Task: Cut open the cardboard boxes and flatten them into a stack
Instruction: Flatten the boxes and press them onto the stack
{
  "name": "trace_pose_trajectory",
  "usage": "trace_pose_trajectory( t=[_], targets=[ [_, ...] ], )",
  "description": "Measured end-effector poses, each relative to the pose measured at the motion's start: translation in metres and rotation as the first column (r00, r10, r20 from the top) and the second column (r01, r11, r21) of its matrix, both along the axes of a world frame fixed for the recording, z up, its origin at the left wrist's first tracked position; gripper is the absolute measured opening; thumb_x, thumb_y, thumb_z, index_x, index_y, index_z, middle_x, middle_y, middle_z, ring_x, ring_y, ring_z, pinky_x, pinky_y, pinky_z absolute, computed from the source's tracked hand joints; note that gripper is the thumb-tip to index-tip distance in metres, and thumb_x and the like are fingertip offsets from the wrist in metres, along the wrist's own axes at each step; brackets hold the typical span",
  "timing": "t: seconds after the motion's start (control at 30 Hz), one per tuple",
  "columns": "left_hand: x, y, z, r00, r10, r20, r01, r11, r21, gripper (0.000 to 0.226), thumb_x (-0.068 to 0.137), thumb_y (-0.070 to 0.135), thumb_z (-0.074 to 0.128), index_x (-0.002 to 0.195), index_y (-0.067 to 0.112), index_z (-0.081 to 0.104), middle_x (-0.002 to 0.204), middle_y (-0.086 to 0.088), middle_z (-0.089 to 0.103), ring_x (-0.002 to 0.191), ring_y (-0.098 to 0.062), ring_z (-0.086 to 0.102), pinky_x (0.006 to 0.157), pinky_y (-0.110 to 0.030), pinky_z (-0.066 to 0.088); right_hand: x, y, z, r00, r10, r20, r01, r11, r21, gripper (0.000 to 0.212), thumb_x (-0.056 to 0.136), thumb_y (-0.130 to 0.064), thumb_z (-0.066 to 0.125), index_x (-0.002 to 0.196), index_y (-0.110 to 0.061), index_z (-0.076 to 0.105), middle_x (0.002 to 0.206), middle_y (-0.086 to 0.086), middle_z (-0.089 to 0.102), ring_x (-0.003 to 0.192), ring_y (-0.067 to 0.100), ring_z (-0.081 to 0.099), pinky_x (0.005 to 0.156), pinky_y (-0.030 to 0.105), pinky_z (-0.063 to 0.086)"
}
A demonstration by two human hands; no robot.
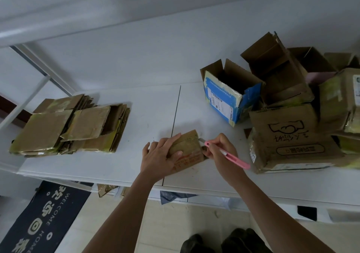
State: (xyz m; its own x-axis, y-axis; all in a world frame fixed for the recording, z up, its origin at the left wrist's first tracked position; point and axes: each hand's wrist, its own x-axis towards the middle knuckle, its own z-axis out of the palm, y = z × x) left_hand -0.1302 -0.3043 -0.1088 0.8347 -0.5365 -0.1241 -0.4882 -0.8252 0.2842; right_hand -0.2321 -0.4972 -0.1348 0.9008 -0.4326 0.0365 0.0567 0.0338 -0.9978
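A small brown cardboard box [190, 149] with red print lies near the front edge of the white table [136, 100]. My left hand [160, 155] lies on top of it, fingers spread over its upper face with the thumb on its near side. My right hand [221, 149] grips a pink utility knife [228, 154], whose blade tip touches the box's right edge. On the left of the table rests a stack of flattened cardboard [72, 126].
Several unflattened boxes crowd the table's right side: an open blue-and-white box [229, 96], an open brown box [276, 73], and a large brown box with black drawings [288, 139]. A dark welcome mat [39, 219] lies on the floor below.
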Motion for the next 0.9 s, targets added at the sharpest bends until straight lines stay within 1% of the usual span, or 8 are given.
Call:
trace_pose_trajectory(
  t=[0.17,0.33,0.43,0.5,0.67,0.8,0.87,0.9],
  targets=[
    [0.001,-0.004,0.007,0.996,0.061,-0.063,-0.062,0.998,-0.017,0.051,0.096,0.058,0.041,0.145,0.056,0.025,0.137,0.013,0.047,0.123,-0.018,0.042,0.109,-0.041,0.020,-0.013,-0.009,0.003,0.997,0.083,0.007,-0.081,0.986,-0.143,0.013,0.098,-0.005,0.054,0.085,-0.006,0.050,0.071,0.010,0.061,0.069,0.037,0.060,0.065,0.060,0.052],
    [0.007,-0.018,0.020,0.956,0.247,-0.155,-0.255,0.967,-0.030,0.055,0.088,0.065,0.050,0.138,0.050,0.032,0.122,0.008,0.064,0.110,-0.024,0.059,0.092,-0.038,0.043,-0.028,-0.003,0.005,0.999,-0.027,0.021,0.028,0.998,-0.061,0.012,0.099,-0.007,0.051,0.088,-0.008,0.049,0.073,0.012,0.060,0.073,0.035,0.061,0.076,0.057,0.056],
    [0.004,-0.023,0.022,0.919,0.368,-0.142,-0.372,0.928,-0.007,0.088,0.086,0.063,0.057,0.151,0.038,0.003,0.122,-0.006,0.063,0.103,-0.032,0.064,0.081,-0.037,0.048,-0.028,0.004,0.010,0.998,-0.029,0.053,0.033,0.997,-0.076,0.011,0.100,-0.009,0.049,0.091,-0.003,0.047,0.071,0.010,0.059,0.068,0.026,0.060,0.069,0.050,0.056],
    [0.002,-0.020,0.022,0.855,0.449,-0.258,-0.485,0.870,-0.093,0.095,0.088,0.055,0.060,0.153,0.039,-0.007,0.126,-0.015,0.055,0.105,-0.037,0.061,0.082,-0.043,0.057,-0.028,0.006,0.009,0.999,-0.042,0.031,0.044,0.997,-0.064,0.011,0.100,-0.011,0.049,0.094,-0.003,0.047,0.075,0.012,0.060,0.069,0.021,0.063,0.065,0.042,0.059],
    [-0.004,-0.019,0.023,0.656,0.534,-0.533,-0.732,0.622,-0.278,0.075,0.089,0.051,0.063,0.148,0.033,0.021,0.134,-0.017,0.044,0.115,-0.043,0.054,0.066,-0.048,0.062,-0.031,0.014,0.005,0.997,-0.029,-0.067,0.029,1.000,0.006,0.006,0.101,-0.013,0.048,0.096,-0.010,0.046,0.086,0.015,0.062,0.085,0.020,0.069,0.065,0.044,0.062],
    [-0.009,-0.019,0.030,0.545,0.496,-0.676,-0.829,0.439,-0.347,0.062,0.093,0.038,0.063,0.141,0.029,0.025,0.125,-0.012,0.045,0.092,-0.039,0.066,0.060,-0.044,0.062,-0.024,0.023,0.010,0.997,-0.075,-0.024,0.077,0.994,0.074,0.009,0.100,-0.013,0.050,0.093,-0.009,0.045,0.090,0.015,0.061,0.088,0.028,0.069,0.067,0.047,0.062],
    [-0.011,-0.013,0.032,0.561,0.514,-0.649,-0.818,0.466,-0.338,0.059,0.094,0.039,0.062,0.138,0.024,0.025,0.122,-0.012,0.049,0.091,-0.037,0.066,0.068,-0.049,0.061,-0.015,0.021,0.014,0.997,-0.083,0.002,0.082,0.992,0.092,0.009,0.100,-0.012,0.051,0.093,-0.012,0.047,0.087,0.008,0.064,0.087,0.024,0.070,0.068,0.044,0.062],
    [-0.014,-0.010,0.033,0.611,0.551,-0.569,-0.777,0.555,-0.297,0.059,0.094,0.045,0.059,0.136,0.021,0.026,0.122,-0.013,0.053,0.097,-0.036,0.065,0.076,-0.051,0.060,-0.009,0.019,0.016,0.997,-0.077,0.012,0.076,0.993,0.089,0.008,0.100,-0.013,0.051,0.093,-0.012,0.048,0.087,0.008,0.064,0.087,0.024,0.071,0.069,0.044,0.062]
  ],
)
